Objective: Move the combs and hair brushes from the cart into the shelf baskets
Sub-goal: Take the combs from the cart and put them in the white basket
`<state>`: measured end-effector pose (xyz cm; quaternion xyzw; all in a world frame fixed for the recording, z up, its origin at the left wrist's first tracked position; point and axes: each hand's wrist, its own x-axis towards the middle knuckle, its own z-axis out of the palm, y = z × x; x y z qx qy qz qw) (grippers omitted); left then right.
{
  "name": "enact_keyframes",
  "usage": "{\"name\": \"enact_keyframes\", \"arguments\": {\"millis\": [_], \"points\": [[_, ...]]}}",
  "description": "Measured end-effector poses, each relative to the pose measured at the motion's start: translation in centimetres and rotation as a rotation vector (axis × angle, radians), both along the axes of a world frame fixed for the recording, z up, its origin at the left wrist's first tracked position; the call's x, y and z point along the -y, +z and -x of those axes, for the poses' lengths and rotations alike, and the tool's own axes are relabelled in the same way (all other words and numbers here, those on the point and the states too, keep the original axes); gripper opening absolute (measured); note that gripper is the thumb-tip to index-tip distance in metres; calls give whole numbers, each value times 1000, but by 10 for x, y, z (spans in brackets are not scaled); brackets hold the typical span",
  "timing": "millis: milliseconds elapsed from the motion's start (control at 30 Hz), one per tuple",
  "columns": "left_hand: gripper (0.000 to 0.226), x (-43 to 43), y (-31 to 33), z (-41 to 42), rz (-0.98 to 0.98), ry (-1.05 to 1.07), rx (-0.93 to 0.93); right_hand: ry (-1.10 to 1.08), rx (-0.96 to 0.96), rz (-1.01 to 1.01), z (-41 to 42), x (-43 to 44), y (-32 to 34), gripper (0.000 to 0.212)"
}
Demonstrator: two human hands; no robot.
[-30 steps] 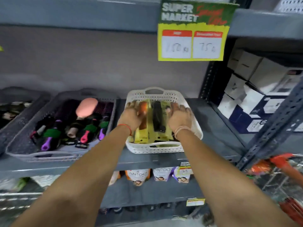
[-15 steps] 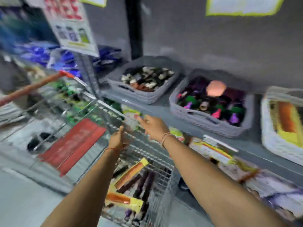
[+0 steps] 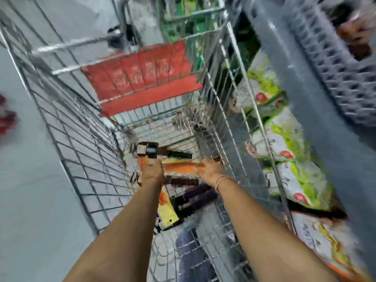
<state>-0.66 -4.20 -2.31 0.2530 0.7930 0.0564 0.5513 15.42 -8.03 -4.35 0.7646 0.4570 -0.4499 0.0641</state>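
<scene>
Both my arms reach down into the wire cart. An orange comb lies across the cart's bottom; my left hand covers its left end and my right hand touches its right end. The view is blurred, so I cannot tell how firmly either hand grips. A black comb lies just beyond the orange one, another dark comb just below it. Dark round brushes and a yellow-carded pack lie nearer to me. A grey shelf basket shows at the upper right.
The cart's red child-seat flap hangs at its far end. The grey shelf edge runs along the cart's right side, with colourful product packs on the lower shelf. Grey floor lies left of the cart.
My view swung from the white basket on the shelf down to the cart. Both hands left the basket and went down to the combs at the cart's bottom.
</scene>
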Motion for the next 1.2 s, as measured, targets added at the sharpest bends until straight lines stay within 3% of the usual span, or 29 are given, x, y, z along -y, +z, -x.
{"name": "enact_keyframes", "arguments": {"millis": [33,133,333,500,633,733,867,967,1067,1200], "points": [[39,5,-11,1,23,15,-76,72,26,-1,-2,-2,-11,40],[53,17,-47,5,47,91,-260,230,123,-58,-4,-10,-39,34],[61,37,-90,1,106,314,-415,479,323,-196,-1,-7,-78,52],[46,41,-99,-6,49,580,-266,483,317,-198,-12,-12,-73,42],[50,40,-81,-8,74,657,-211,265,227,-161,-20,-3,-49,21],[49,31,-51,-18,-120,529,-188,7,199,-322,-11,19,-23,18],[34,16,-2,-32,-410,310,-2,-386,160,-468,10,37,19,21],[39,11,39,-33,-655,-6,15,-568,151,-575,26,49,53,22],[41,18,85,-31,-951,-258,142,-728,181,-844,44,63,96,27],[42,43,161,-48,-1137,-465,296,-993,298,-1116,60,96,168,28]]}}
